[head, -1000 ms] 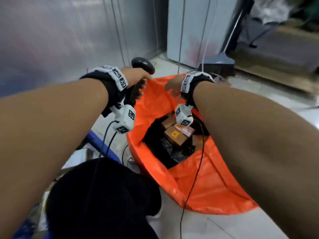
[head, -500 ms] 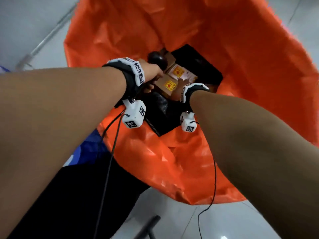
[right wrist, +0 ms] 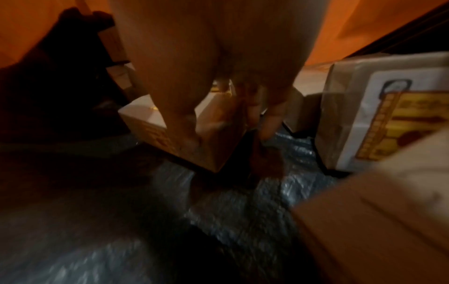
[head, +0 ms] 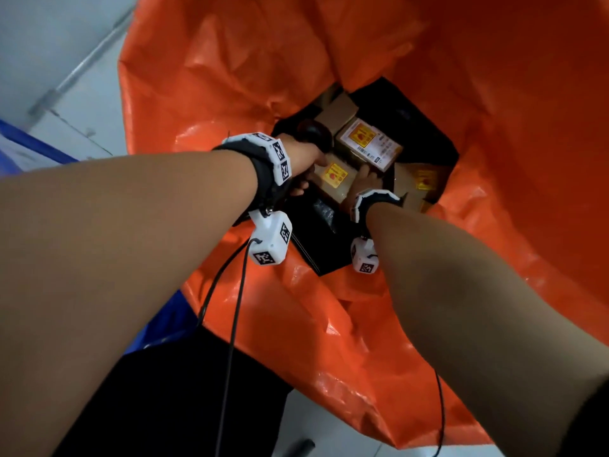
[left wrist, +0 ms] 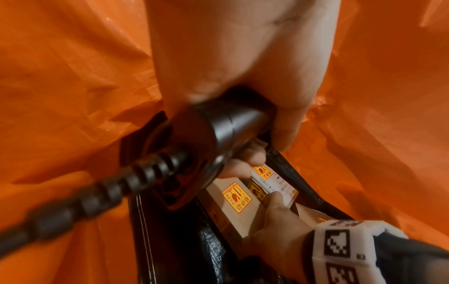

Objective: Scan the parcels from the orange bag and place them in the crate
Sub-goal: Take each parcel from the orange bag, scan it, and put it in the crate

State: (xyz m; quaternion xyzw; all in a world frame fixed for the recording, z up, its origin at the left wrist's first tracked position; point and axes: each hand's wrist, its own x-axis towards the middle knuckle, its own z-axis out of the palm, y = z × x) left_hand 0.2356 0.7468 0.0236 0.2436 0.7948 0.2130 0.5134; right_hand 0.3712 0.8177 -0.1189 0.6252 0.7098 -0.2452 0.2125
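Observation:
The orange bag [head: 263,61] stands open below me, with several cardboard parcels at its bottom. My left hand [head: 303,156] grips the handle of a black barcode scanner [left wrist: 218,130], held inside the bag just left of the parcels. My right hand [head: 362,181] is down among them. Its thumb and fingers clasp a small brown parcel with a yellow sticker [head: 334,174], thumb on the near side and fingertips [right wrist: 269,124] down its far side. In the left wrist view this parcel [left wrist: 233,199] lies under the scanner.
A labelled box [head: 370,143] lies just beyond the held one and another stickered box [head: 418,183] to its right. Black plastic wrapping [head: 323,232] lies beneath them. A blue crate edge [head: 33,143] shows at the left, outside the bag. Cables hang from both wrists.
Both hands have gone from the bag's rim down into it. The right hand has reached the stickered parcel and closed round it. The scanner came down beside it.

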